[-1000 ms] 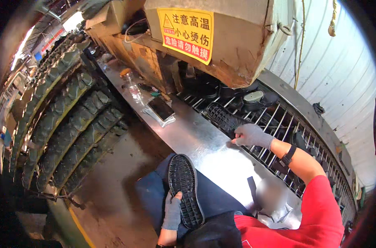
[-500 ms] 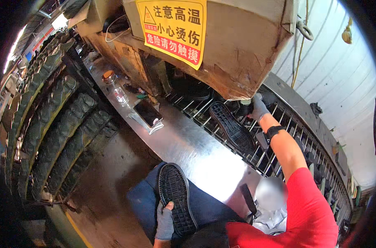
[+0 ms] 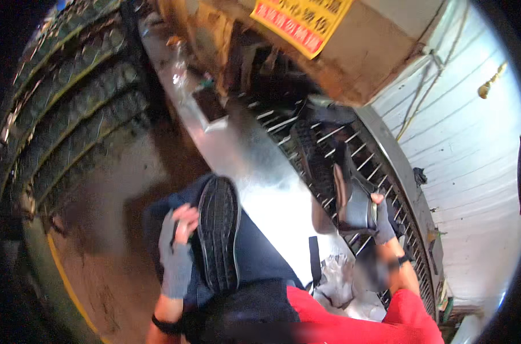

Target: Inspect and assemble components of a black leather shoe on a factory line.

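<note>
A black shoe sole (image 3: 219, 235) lies lengthwise on my thigh, its treaded face up. Beside its left edge is my left hand (image 3: 180, 241), in a grey fingerless glove. Its fingers are loosely bent and open, tips close to the sole's rim; blur hides whether they touch it. On the right, my right hand (image 3: 382, 217), gloved the same way, grips a dark shoe upper (image 3: 356, 203) by one end, above the metal rack. Another treaded sole (image 3: 313, 155) lies on the rack bars just left of that upper.
The metal rack (image 3: 280, 123) runs beneath a box-like machine housing (image 3: 381, 51) with a yellow sign. A shiny metal ledge (image 3: 272, 206) crosses in front of me, bearing a phone (image 3: 210, 105) and a clear bottle (image 3: 179, 71). Shelves of shoes (image 3: 82, 86) stand left; crumpled silvery wrapping (image 3: 335, 284) lies near my right arm.
My right hand has come back from under the housing with the shoe upper. My left hand has let go of the sole and shifted to its left side. The view has turned.
</note>
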`<act>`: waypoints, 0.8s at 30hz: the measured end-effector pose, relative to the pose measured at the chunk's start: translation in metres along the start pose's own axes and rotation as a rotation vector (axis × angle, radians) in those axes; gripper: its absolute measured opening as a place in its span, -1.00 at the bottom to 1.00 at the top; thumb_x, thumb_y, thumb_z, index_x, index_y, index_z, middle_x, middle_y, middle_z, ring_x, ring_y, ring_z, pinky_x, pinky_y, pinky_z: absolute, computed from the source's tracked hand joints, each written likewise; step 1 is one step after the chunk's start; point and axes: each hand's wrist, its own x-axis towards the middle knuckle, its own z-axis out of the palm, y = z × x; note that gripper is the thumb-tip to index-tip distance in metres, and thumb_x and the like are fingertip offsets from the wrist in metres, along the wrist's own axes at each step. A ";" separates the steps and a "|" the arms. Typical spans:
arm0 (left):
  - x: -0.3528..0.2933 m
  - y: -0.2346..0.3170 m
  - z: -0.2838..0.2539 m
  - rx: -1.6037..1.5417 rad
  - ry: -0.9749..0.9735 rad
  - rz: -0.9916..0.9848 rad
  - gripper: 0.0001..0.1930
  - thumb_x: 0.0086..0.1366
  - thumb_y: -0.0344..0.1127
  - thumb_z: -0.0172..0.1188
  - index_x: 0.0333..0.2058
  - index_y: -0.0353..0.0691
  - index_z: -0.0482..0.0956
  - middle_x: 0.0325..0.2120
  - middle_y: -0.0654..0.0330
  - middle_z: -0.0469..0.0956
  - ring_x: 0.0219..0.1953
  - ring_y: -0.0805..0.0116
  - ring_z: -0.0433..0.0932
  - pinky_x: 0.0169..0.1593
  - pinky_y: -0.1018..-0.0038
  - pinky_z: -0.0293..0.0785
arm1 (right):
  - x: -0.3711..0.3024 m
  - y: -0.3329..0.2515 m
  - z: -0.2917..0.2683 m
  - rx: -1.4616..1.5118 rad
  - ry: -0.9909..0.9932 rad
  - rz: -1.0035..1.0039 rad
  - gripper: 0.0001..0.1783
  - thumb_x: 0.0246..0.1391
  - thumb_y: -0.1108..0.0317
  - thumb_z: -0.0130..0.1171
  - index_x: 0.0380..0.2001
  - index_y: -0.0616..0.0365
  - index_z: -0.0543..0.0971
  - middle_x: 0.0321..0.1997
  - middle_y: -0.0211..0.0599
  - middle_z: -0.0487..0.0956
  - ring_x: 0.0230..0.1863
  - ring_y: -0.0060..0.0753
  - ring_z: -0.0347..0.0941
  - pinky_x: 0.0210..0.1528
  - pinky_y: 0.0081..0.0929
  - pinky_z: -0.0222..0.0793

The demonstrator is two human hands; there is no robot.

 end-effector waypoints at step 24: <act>0.085 -0.008 0.026 0.220 -0.188 0.285 -0.38 0.52 0.17 0.06 0.33 -0.16 0.48 0.34 0.03 0.47 0.32 0.10 0.50 0.40 0.24 0.42 | -0.054 0.095 0.262 -0.238 -0.395 0.273 -0.12 0.24 -0.40 0.20 0.16 0.29 0.55 -0.09 -0.20 0.71 -0.14 -0.40 0.68 -0.06 -0.47 0.64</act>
